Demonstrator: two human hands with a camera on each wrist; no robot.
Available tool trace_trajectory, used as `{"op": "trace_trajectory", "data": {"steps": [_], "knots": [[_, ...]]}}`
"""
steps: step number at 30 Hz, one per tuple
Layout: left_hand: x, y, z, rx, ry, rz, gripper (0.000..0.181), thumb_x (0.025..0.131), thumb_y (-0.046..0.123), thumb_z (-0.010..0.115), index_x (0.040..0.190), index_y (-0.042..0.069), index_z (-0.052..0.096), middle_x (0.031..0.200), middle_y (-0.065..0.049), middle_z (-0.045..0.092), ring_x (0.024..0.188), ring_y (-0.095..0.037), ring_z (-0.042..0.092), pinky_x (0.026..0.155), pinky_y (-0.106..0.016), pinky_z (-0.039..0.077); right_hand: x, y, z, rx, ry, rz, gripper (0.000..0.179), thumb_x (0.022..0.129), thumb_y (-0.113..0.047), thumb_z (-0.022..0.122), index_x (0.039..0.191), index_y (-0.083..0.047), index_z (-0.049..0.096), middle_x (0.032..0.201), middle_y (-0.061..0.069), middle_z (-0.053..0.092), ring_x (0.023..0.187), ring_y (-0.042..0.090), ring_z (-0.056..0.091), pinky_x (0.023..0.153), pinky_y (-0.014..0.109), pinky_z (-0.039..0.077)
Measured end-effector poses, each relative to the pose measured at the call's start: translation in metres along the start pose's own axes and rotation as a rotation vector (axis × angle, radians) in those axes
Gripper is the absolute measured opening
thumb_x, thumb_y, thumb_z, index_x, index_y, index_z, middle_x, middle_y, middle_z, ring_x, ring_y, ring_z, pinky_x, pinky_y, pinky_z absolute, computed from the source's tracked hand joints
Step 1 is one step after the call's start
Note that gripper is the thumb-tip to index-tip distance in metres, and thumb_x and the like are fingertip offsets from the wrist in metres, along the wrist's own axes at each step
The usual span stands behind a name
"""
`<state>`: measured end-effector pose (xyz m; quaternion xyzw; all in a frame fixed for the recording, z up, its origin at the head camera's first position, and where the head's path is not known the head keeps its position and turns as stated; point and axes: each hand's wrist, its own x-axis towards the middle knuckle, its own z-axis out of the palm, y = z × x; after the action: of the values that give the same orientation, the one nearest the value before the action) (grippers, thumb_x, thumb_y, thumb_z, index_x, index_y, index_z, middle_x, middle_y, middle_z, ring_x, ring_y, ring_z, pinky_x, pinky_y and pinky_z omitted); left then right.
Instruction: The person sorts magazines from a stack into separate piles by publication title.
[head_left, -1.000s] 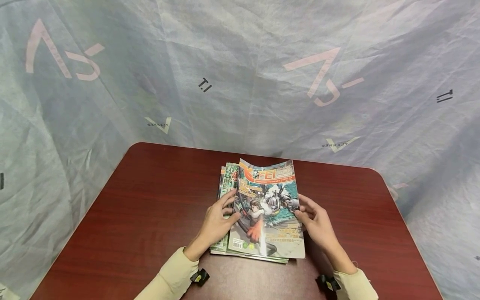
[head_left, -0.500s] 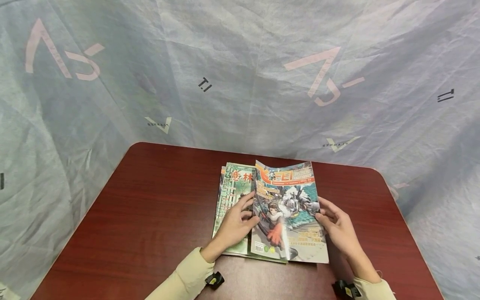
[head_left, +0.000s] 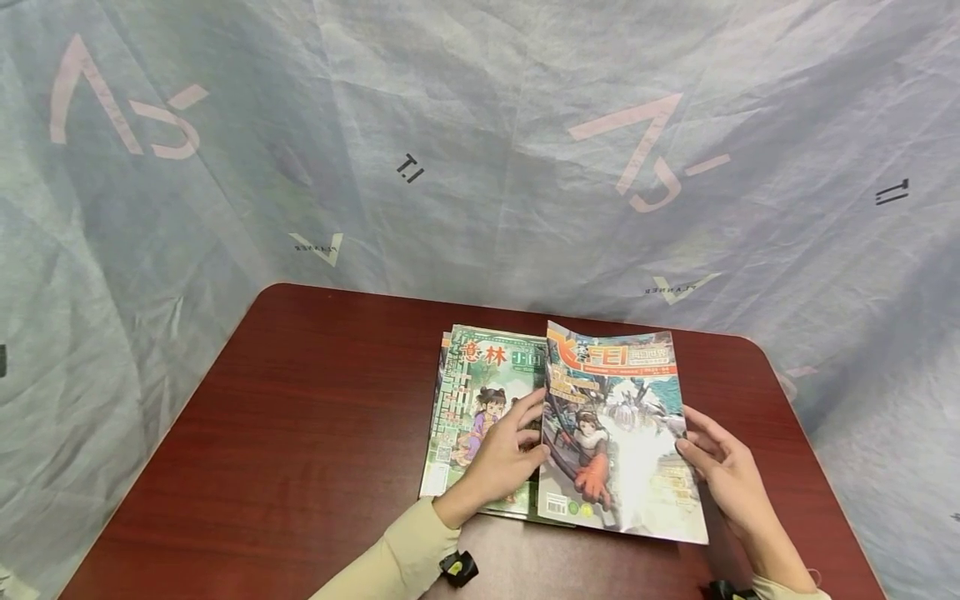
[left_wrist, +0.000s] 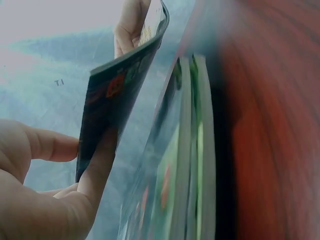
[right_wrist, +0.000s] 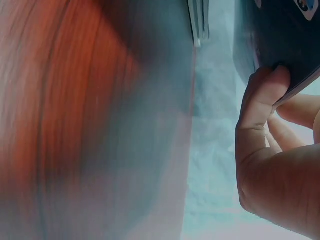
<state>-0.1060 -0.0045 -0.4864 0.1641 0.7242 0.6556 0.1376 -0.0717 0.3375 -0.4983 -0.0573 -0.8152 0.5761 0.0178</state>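
Backdrop: grey creased fabric with pink, black and pale yellow prints, behind the table and along both sides.
Table: dark red wood grain, rounded far corners, light reflected near the front.
Held magazine: orange title lettering, figure with red glove on cover, strong glare lower right; raised off the table, over the pile's right part and beyond it — left wrist view shows a gap to the pile. Top edge bowed.
Pile: magazines lying flat, green cover with red characters uppermost, right portion hidden; another edge shows at far left. Exact count: cannot tell.
Left hand: pinching the held magazine's left edge between thumb and fingers; in front of the green cover in head view.
Right hand: pinching the right edge, thumb on the cover — fingers behind.
Sleeves: cream, both arms.
Wrist devices: black, one per wrist.
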Motion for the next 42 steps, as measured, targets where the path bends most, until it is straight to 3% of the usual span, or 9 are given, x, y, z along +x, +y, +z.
{"op": "trace_trajectory", "data": {"steps": [4, 9, 15, 21, 28, 34, 42], "knots": [[0.003, 0.000, 0.013, -0.003, -0.003, -0.015, 0.082, 0.100, -0.006, 0.068, 0.174, 0.016, 0.039, 0.169, -0.023, 0.048, 0.137, -0.045, 0.065, 0.100, -0.032, 0.062, -0.003, 0.006, -0.012, -0.013, 0.019, 0.002, 0.059, 0.111, -0.009, 0.069, 0.166, -0.003, 0.049, 0.103, -0.019, 0.071, 0.086, 0.001, 0.062, 0.066, 0.023, 0.051], [0.008, 0.000, 0.027, 0.019, -0.008, -0.024, 0.083, 0.100, -0.003, 0.071, 0.174, 0.017, 0.039, 0.169, -0.021, 0.049, 0.136, -0.042, 0.066, 0.103, -0.032, 0.061, -0.006, 0.015, -0.028, 0.069, 0.024, 0.021, 0.058, 0.111, -0.007, 0.069, 0.166, -0.010, 0.051, 0.103, -0.017, 0.073, 0.085, 0.002, 0.061, 0.065, 0.024, 0.049], [0.014, 0.000, 0.044, 0.033, -0.044, -0.026, 0.083, 0.101, -0.005, 0.068, 0.175, 0.016, 0.036, 0.169, -0.021, 0.049, 0.135, -0.041, 0.067, 0.101, -0.029, 0.061, -0.010, 0.026, -0.047, 0.202, 0.039, 0.066, 0.054, 0.110, -0.004, 0.069, 0.159, -0.025, 0.060, 0.102, -0.014, 0.076, 0.082, 0.004, 0.069, 0.063, 0.024, 0.057], [0.019, -0.001, 0.062, 0.049, -0.062, -0.022, 0.078, 0.104, -0.001, 0.068, 0.174, 0.016, 0.038, 0.167, -0.018, 0.052, 0.131, -0.032, 0.070, 0.097, -0.026, 0.060, -0.013, 0.034, -0.063, 0.219, 0.034, 0.075, 0.053, 0.111, -0.006, 0.068, 0.158, -0.031, 0.062, 0.102, -0.015, 0.077, 0.083, 0.005, 0.071, 0.063, 0.025, 0.059], [0.027, -0.002, 0.076, -0.045, -0.108, -0.088, 0.074, 0.105, 0.008, 0.074, 0.171, 0.018, 0.043, 0.168, -0.015, 0.052, 0.128, -0.023, 0.070, 0.093, -0.027, 0.060, -0.014, 0.049, -0.078, 0.245, 0.030, 0.109, 0.051, 0.113, -0.007, 0.065, 0.152, -0.040, 0.063, 0.103, -0.016, 0.078, 0.082, 0.006, 0.073, 0.062, 0.027, 0.059], [0.030, -0.002, 0.083, -0.065, -0.131, -0.158, 0.080, 0.103, 0.015, 0.079, 0.173, 0.020, 0.040, 0.170, -0.010, 0.050, 0.136, -0.030, 0.066, 0.102, -0.033, 0.059, -0.015, 0.058, -0.083, 0.242, 0.027, 0.154, 0.048, 0.113, -0.009, 0.065, 0.147, -0.043, 0.063, 0.100, -0.015, 0.078, 0.080, 0.009, 0.075, 0.061, 0.030, 0.061], [0.030, -0.003, 0.090, -0.103, -0.106, -0.213, 0.083, 0.102, 0.010, 0.080, 0.173, 0.013, 0.038, 0.171, -0.015, 0.048, 0.137, -0.039, 0.066, 0.107, -0.042, 0.060, -0.011, 0.063, -0.083, 0.182, 0.035, 0.161, 0.047, 0.113, -0.011, 0.066, 0.150, -0.040, 0.062, 0.099, -0.017, 0.077, 0.081, 0.007, 0.074, 0.063, 0.028, 0.061]]}}
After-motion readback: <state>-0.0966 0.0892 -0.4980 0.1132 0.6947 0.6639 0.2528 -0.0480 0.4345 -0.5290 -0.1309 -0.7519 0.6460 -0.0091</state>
